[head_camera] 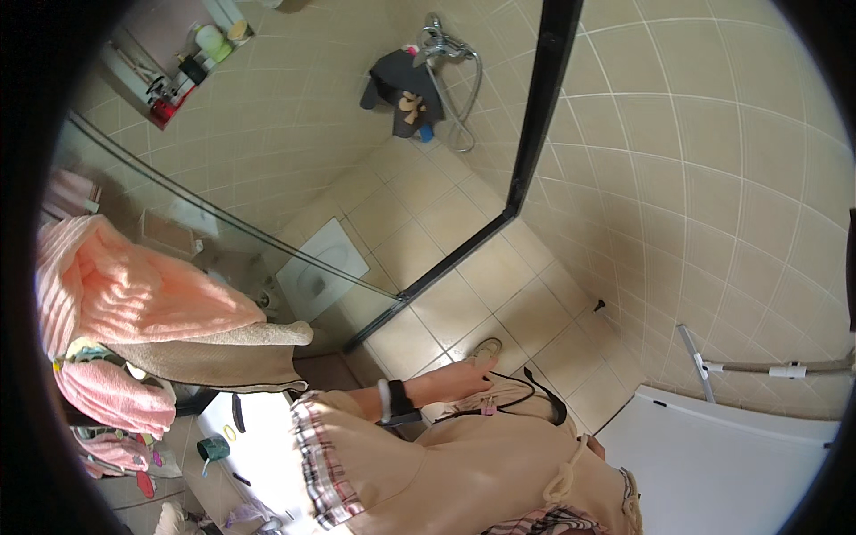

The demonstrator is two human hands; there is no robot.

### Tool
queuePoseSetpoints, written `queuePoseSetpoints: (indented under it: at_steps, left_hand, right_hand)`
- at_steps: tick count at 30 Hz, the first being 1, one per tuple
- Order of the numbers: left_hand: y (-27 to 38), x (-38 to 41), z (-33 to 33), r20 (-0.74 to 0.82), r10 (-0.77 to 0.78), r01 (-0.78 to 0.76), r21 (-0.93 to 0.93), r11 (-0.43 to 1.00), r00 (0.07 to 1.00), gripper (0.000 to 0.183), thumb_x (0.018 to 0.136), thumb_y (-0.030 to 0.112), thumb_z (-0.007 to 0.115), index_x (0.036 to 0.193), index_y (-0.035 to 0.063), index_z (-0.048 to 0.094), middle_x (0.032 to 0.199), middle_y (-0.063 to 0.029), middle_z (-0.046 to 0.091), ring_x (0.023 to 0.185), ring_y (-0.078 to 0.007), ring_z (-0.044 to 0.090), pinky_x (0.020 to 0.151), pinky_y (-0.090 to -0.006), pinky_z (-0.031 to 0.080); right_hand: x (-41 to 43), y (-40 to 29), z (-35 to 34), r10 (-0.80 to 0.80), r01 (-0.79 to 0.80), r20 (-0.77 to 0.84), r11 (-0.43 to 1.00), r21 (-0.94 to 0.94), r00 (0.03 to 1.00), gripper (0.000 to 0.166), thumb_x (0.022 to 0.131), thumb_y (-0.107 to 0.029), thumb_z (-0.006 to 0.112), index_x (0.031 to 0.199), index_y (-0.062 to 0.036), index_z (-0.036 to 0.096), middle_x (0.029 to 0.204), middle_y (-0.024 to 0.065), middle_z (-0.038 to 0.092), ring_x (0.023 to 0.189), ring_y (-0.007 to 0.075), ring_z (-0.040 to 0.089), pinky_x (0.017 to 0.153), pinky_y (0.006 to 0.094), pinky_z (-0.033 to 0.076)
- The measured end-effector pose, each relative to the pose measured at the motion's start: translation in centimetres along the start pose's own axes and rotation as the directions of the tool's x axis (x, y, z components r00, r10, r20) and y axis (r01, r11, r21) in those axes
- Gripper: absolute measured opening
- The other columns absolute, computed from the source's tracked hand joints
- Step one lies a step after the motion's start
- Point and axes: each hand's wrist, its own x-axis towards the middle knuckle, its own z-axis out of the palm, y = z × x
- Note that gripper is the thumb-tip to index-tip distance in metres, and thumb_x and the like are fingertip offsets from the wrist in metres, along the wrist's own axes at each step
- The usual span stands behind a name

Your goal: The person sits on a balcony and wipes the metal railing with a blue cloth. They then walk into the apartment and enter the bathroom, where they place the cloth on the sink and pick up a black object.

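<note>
My left hand [461, 379], with a black watch and a pale band at the wrist, reaches forward over my beige trousers [518, 394]. Its fingertips are at one end of a thin black cord [518, 400], but whether they grip it is unclear. The cord loops across the trousers beside a wider black strap [554, 404] and a small pink clip [489, 405]. Only a small part of my right hand [594, 447] shows past the hem of my beige top [468, 468]; the rest is hidden. One shoe [485, 349] stands on the tiled floor.
A black-framed glass partition [461, 254] separates a squat toilet [314, 277] and a shower mixer [441, 47]. Peach and tan towels [154, 294] hang at left, above a white counter [261, 441] with a green cup [212, 449]. A white panel [715, 461] lies right, below a pipe [749, 370].
</note>
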Motion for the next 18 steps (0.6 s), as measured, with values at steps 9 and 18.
queuePoseSetpoints:
  at_steps: [9,18]
  left_hand:
    - [0.3,-2.7,-3.8,-0.032,-0.076,0.061,-0.325,0.944,0.997,0.036,0.080,0.000,0.056,0.115,0.0082,0.053,0.136,-0.0192,0.047,0.099,-0.0356,0.064,0.082,-0.0403,0.055]
    - [-4.1,-2.3,-0.5,0.089,-0.550,0.161,-0.983,0.084,0.830,0.012,0.102,0.009,0.043,0.107,0.0075,0.053,0.106,-0.0103,0.058,0.089,-0.0217,0.065,0.063,-0.0359,0.063]
  right_hand:
    - [-0.1,-1.1,0.3,0.060,-0.058,0.046,0.997,-0.053,0.997,0.020,0.082,0.004,0.055,0.096,-0.0058,0.065,0.084,0.0184,0.062,0.077,0.0385,0.061,0.066,0.0434,0.049]
    - [0.5,-3.0,-0.3,0.020,-0.012,0.105,0.997,-0.082,0.994,0.017,0.082,0.004,0.059,0.097,-0.0021,0.064,0.086,0.0169,0.062,0.076,0.0345,0.061,0.067,0.0401,0.049]
